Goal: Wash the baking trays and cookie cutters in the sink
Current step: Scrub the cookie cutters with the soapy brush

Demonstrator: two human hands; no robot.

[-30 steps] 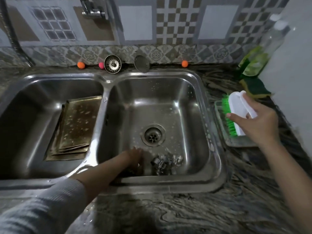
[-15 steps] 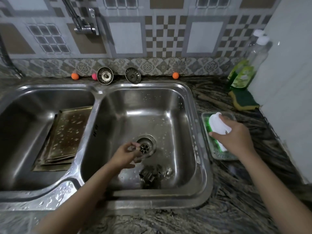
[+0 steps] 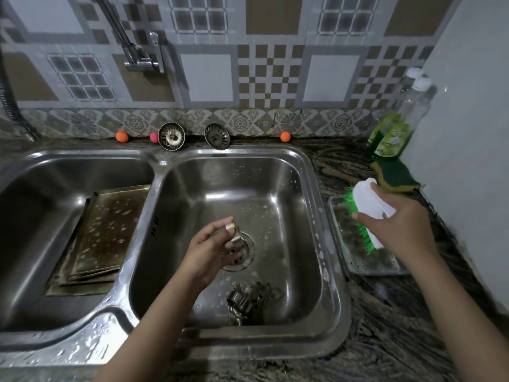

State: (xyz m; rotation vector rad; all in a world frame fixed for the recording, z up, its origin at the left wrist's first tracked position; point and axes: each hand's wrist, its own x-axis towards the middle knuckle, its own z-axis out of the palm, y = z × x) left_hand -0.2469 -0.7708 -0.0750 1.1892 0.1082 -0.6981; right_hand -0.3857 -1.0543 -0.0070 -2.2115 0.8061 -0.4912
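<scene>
Left hand over right sink basin, above the drain, fingers pinched on one small metal cookie cutter. Rest of the cookie cutters piled on basin floor near front wall. Baking trays stacked tilted in left basin, wet. Right hand over worktop, fingers wrapped round white scrub brush, green bristles pointing at clear tray below. Sponge and soap bottle behind
</scene>
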